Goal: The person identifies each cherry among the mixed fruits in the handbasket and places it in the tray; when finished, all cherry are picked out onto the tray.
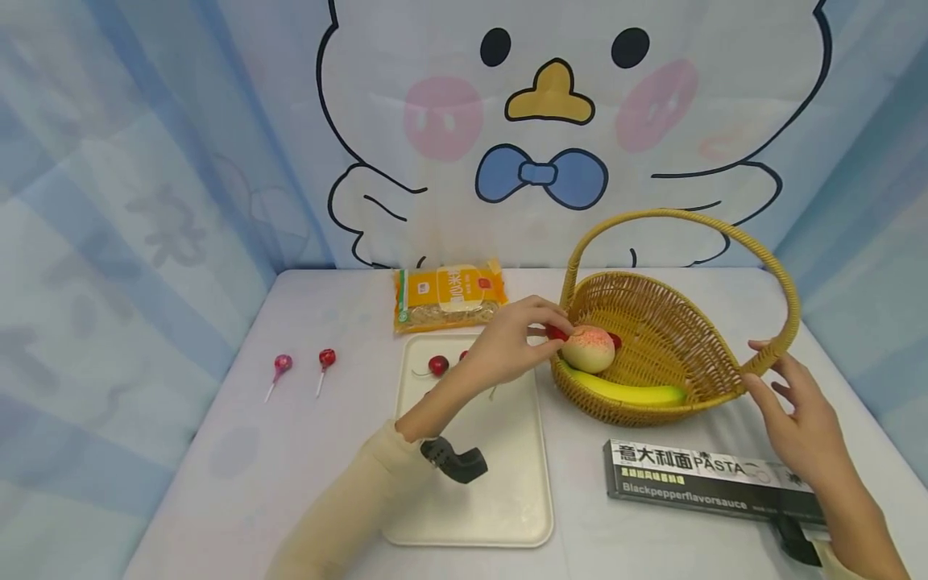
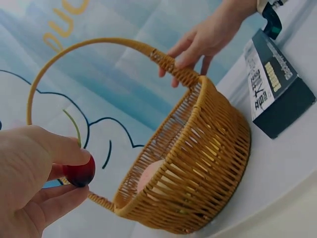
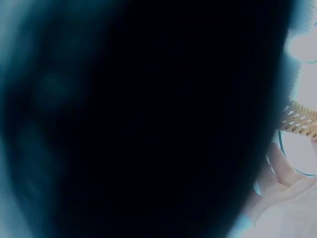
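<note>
My left hand (image 1: pixel 516 342) pinches a dark red cherry (image 2: pixel 80 172) with a green stem between thumb and fingertips, at the left rim of a wicker basket (image 1: pixel 656 298). Inside the basket lie a peach (image 1: pixel 589 351) and a banana (image 1: pixel 629 393); something red (image 1: pixel 615 341) shows partly behind the peach. On the right side, my right hand (image 1: pixel 801 411) holds the base of the basket's arched handle (image 1: pixel 790 322) between thumb and fingers. A large dark shape blocks most of the right wrist view, leaving part of the right hand (image 3: pixel 285 193) and the woven handle (image 3: pixel 299 119) visible.
A cream tray (image 1: pixel 500 507) under the left forearm bears cherries (image 1: pixel 438 366), partly covered by the arm. Two lollipops (image 1: pixel 327 358) lie to the left. An orange-yellow food packet (image 1: pixel 449 296) is behind the tray. A black pasta box (image 1: pixel 710 482) lies before the basket.
</note>
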`<state>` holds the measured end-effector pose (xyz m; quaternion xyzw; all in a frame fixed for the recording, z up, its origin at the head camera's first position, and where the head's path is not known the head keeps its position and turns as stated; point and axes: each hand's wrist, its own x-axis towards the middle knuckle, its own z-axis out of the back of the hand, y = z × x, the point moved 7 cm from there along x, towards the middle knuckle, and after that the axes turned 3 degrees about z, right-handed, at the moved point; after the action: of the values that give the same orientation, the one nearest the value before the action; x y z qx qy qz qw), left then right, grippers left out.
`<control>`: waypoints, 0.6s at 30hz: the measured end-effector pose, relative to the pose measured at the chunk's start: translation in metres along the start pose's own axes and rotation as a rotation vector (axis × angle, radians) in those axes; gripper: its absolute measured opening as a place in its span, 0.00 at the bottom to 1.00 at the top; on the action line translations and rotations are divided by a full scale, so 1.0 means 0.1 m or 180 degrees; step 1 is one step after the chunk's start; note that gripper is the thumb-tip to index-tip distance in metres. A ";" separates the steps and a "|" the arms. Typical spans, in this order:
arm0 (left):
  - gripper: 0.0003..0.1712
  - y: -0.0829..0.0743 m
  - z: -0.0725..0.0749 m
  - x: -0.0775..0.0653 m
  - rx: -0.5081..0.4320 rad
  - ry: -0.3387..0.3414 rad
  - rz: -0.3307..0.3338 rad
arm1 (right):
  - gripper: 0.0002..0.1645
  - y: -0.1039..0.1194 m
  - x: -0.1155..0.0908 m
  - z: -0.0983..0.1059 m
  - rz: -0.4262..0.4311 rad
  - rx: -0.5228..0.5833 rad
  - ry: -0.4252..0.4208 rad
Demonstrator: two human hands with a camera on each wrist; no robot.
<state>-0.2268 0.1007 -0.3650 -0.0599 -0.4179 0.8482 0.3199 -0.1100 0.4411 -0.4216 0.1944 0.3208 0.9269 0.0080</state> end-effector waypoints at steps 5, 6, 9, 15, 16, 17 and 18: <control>0.10 0.09 0.11 -0.19 0.0043 -0.0073 0.0008 | 0.32 0.00 0.00 0.00 0.0013 0.0013 -0.0001; 0.10 0.11 0.13 -0.23 0.0069 -0.0093 0.0006 | 0.32 0.01 0.00 0.00 0.0017 0.0014 0.0000; 0.09 0.16 0.20 -0.33 0.0113 -0.0151 0.0012 | 0.32 0.01 0.00 0.00 0.0017 0.0014 0.0003; 0.10 0.31 0.31 -0.52 0.0118 -0.0233 0.0176 | 0.32 -0.01 -0.01 -0.01 -0.0033 0.0007 0.0037; 0.10 0.34 0.33 -0.55 0.0124 -0.0250 0.0202 | 0.32 -0.02 -0.01 -0.01 -0.0033 0.0007 0.0037; 0.10 0.36 0.34 -0.58 0.0122 -0.0267 0.0225 | 0.32 -0.02 -0.01 -0.01 -0.0030 0.0010 0.0036; 0.10 0.39 0.35 -0.61 0.0142 -0.0286 0.0246 | 0.32 -0.03 -0.01 -0.01 -0.0023 0.0015 0.0031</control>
<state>-0.2109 0.0238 -0.3815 -0.0306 -0.4102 0.8709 0.2690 -0.1093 0.4425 -0.4245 0.1887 0.3237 0.9271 0.0094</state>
